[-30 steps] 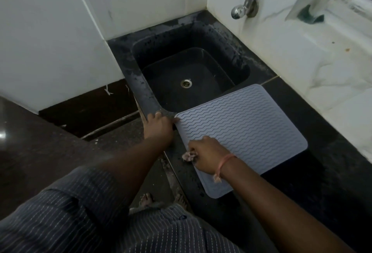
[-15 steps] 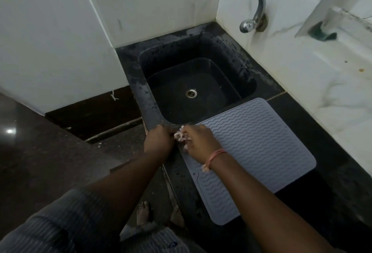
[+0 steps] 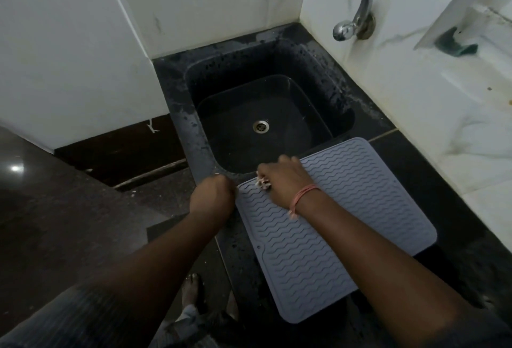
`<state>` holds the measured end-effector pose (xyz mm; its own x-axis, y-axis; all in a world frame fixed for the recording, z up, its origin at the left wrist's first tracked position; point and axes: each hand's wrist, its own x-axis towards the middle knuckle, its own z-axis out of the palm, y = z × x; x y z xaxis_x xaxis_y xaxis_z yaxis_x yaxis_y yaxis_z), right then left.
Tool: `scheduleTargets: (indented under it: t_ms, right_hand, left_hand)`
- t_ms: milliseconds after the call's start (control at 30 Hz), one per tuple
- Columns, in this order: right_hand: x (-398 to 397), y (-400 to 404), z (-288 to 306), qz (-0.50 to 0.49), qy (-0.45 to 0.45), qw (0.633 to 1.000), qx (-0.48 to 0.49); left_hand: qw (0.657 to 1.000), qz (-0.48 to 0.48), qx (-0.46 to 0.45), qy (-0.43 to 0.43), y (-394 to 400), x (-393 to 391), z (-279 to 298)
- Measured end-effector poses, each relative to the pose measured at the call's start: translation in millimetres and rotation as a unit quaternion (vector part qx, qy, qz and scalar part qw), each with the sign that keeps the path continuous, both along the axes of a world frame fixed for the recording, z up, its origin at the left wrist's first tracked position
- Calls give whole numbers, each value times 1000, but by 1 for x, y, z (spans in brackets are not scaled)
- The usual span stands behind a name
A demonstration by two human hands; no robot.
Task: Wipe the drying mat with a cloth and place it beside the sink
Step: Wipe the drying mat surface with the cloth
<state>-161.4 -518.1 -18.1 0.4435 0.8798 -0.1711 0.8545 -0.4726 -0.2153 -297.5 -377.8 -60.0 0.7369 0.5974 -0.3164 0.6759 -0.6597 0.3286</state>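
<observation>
The worktop (image 3: pixel 432 181) carries the mat (image 3: pixel 346 223), laid flat just beside the sink (image 3: pixel 266 115). Its near-left corner is held by the left hand (image 3: pixel 212 195). A cloth (image 3: pixel 263 182) is gripped against it by the right hand's (image 3: pixel 282 181) fingers.

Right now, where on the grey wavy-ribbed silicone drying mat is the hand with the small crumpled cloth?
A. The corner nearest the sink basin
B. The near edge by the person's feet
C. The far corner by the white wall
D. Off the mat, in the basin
A: the right hand presses the small crumpled cloth on the grey wavy-ribbed silicone drying mat at its sink-side corner.

Dim, soft focus, wide-angle bending at edges, glare spot left
</observation>
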Motion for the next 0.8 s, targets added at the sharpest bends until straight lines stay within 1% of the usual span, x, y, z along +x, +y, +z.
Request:
scheduleTargets:
  t_ms: [133,233,300,400,467,600,700,800]
  right_hand:
    - [33,-17,-1,-82,15,996,-29]
    - [34,-24,-6,-138,6,990,-19]
    - [25,-23,-10,-131,8,991,-10]
    - [14,-18,-15,-85,4,996,-3]
    - [22,-19,-15,-84,6,996,-14]
    - [60,-35,-11,-101,-3,995,-20]
    - [95,-52,-12,-141,-19,989,-29]
    - [126,-71,-16,-176,-41,983,-41]
  left_hand:
    - [1000,3,17,25,-4,5,8]
    - [999,11,31,39,-9,8,13]
    - [999,-6,29,25,-15,20,17]
    - [995,-98,-1,-24,-32,46,21]
    - [988,-152,-5,-40,-47,61,15]
    - [984,-168,54,23,-60,69,11]
    - [983,-170,57,41,-60,71,7]
    - [986,-157,38,43,-59,76,8]
